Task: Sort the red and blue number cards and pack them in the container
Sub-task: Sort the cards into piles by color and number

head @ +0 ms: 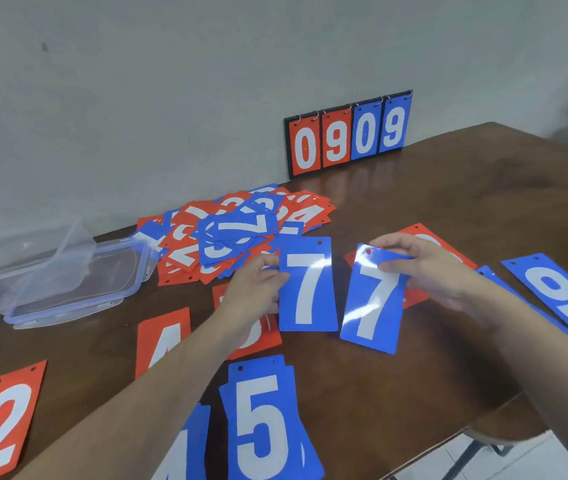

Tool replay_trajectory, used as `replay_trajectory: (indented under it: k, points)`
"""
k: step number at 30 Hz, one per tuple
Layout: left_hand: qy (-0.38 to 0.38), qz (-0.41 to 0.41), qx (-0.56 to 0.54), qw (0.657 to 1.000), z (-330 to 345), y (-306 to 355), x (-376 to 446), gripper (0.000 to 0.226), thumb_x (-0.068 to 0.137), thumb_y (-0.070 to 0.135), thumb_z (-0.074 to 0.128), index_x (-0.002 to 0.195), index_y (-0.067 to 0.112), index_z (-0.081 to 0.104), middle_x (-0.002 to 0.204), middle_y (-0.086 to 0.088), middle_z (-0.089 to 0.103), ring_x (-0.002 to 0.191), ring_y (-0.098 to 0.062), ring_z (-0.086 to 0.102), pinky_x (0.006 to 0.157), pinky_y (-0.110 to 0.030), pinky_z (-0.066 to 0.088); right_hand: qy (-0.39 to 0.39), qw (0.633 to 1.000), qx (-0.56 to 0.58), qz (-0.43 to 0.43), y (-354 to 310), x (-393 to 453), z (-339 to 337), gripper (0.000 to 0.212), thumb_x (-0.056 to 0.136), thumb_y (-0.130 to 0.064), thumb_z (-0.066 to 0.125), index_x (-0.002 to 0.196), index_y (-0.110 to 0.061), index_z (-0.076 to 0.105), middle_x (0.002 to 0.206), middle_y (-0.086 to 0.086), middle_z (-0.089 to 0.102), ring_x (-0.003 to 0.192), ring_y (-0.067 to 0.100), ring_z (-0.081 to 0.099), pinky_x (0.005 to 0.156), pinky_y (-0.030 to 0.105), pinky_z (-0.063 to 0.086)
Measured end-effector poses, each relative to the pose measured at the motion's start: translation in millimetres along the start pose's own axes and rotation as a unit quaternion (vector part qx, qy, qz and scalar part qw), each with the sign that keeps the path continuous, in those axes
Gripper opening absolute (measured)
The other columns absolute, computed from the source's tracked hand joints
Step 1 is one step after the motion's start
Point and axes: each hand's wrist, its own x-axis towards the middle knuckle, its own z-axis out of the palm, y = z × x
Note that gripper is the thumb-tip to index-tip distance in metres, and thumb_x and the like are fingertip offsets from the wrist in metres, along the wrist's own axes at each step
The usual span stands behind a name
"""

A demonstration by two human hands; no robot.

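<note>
Above the table (pixel 449 209), left hand (pixel 255 289) and right hand (pixel 424 268) each pinch a blue 7 card (pixel 307 285); square their edges before stacking.

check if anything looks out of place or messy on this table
The unsorted pile near the wall is a jumble, red and blue cards overlapping at all angles. The clear container beside it looks empty. The left hand and right hand each hold a blue 7; the right one is tilted.

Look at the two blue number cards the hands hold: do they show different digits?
No: the left hand and right hand each hold a blue card showing a white 7.
</note>
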Motion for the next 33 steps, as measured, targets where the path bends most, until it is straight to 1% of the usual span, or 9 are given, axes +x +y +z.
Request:
replay_trajectory:
  k: [4, 7, 10, 14, 17, 20, 24, 29, 33]
  points:
    - [-0.012, 0.003, -0.016, 1.000, 10.7, -0.1, 4.7, 0.022, 0.098, 0.021, 0.063, 0.116, 0.027, 0.053, 0.114, 0.003, 0.070, 0.098, -0.013, 0.072, 0.059, -0.024, 0.058, 0.012, 0.999, 0.038, 0.000, 5.4, -7.7, -14.8, 0.027, 0.093, 0.003, 0.061, 0.110, -0.018, 0.066, 0.092, 0.002, 0.075, 0.081, 0.018, 0.073, 0.058, 0.032, 0.057]
    - [-0.055, 0.019, -0.013, 0.998, 22.3, -1.7, 6.1, 0.029, 0.101, 0.016, 0.060, 0.125, 0.028, 0.048, 0.114, 0.001, 0.072, 0.101, -0.015, 0.073, 0.069, -0.033, 0.062, 0.042, 0.997, 0.057, -0.019, 8.6, -10.1, -14.0, 0.027, 0.091, 0.005, 0.063, 0.107, -0.017, 0.066, 0.090, 0.001, 0.074, 0.077, 0.016, 0.073, 0.054, 0.027, 0.055]
    - [-0.101, 0.036, 0.006, 0.994, 36.8, -1.1, 2.4, 0.036, 0.103, 0.012, 0.055, 0.131, 0.030, 0.043, 0.120, 0.001, 0.069, 0.103, -0.015, 0.072, 0.080, -0.041, 0.062, 0.085, 0.992, 0.074, -0.051, 12.8, -8.9, -8.0, 0.028, 0.088, 0.005, 0.068, 0.103, -0.018, 0.068, 0.091, 0.003, 0.072, 0.082, 0.022, 0.071, 0.061, 0.028, 0.055]
    - [-0.154, 0.043, 0.012, 0.987, 55.0, -0.8, -4.4, 0.039, 0.102, 0.006, 0.051, 0.132, 0.031, 0.045, 0.120, 0.001, 0.069, 0.104, -0.015, 0.072, 0.087, -0.046, 0.060, 0.126, 0.989, 0.011, -0.082, 16.1, -8.8, 2.5, 0.029, 0.086, -0.002, 0.074, 0.107, -0.022, 0.070, 0.087, -0.009, 0.073, 0.081, 0.010, 0.071, 0.066, 0.021, 0.055]
    - [-0.171, 0.039, -0.006, 0.985, 61.6, -1.6, -7.2, 0.039, 0.101, 0.006, 0.054, 0.131, 0.030, 0.048, 0.119, 0.002, 0.071, 0.104, -0.016, 0.072, 0.090, -0.049, 0.059, 0.140, 0.986, -0.036, -0.082, 18.8, -9.1, 10.1, 0.036, 0.089, -0.013, 0.074, 0.120, -0.029, 0.065, 0.098, -0.008, 0.069, 0.088, 0.005, 0.071, 0.065, 0.017, 0.053]
    - [-0.180, 0.037, -0.021, 0.983, 60.6, -2.6, -9.8, 0.040, 0.099, 0.007, 0.058, 0.132, 0.029, 0.048, 0.116, 0.003, 0.073, 0.104, -0.019, 0.072, 0.092, -0.049, 0.058, 0.122, 0.990, -0.047, -0.045, 19.5, -10.8, 13.9, 0.046, 0.090, -0.027, 0.074, 0.131, -0.031, 0.055, 0.112, -0.009, 0.066, 0.097, 0.006, 0.070, 0.073, 0.023, 0.058]
    - [-0.198, 0.018, -0.017, 0.980, 53.9, -3.3, -11.0, 0.040, 0.101, 0.004, 0.049, 0.133, 0.029, 0.050, 0.113, -0.001, 0.074, 0.102, -0.022, 0.073, 0.094, -0.048, 0.057, 0.060, 0.998, -0.016, 0.012, 21.2, -12.6, 16.5, 0.027, 0.092, -0.026, 0.072, 0.116, -0.018, 0.066, 0.104, 0.002, 0.077, 0.096, 0.018, 0.074, 0.090, 0.048, 0.059]
    - [-0.182, 0.032, 0.004, 0.983, 46.1, -3.8, -12.4, 0.023, 0.106, 0.025, 0.048, 0.128, 0.030, 0.053, 0.110, 0.001, 0.075, 0.098, -0.021, 0.074, 0.086, -0.043, 0.060, 0.051, 0.997, -0.057, -0.002, 16.5, -12.9, 27.0, 0.020, 0.091, -0.023, 0.073, 0.105, -0.014, 0.063, 0.096, 0.002, 0.077, 0.090, 0.018, 0.075, 0.087, 0.051, 0.060]
    - [-0.159, 0.044, 0.035, 0.986, 47.4, -10.8, -15.6, 0.023, 0.105, 0.019, 0.052, 0.124, 0.032, 0.051, 0.113, 0.007, 0.073, 0.100, -0.009, 0.072, 0.084, -0.040, 0.062, 0.049, 0.994, -0.097, -0.025, 16.0, -13.8, 40.3, 0.021, 0.088, -0.024, 0.077, 0.103, -0.019, 0.063, 0.099, 0.001, 0.075, 0.088, 0.017, 0.075, 0.087, 0.050, 0.059]
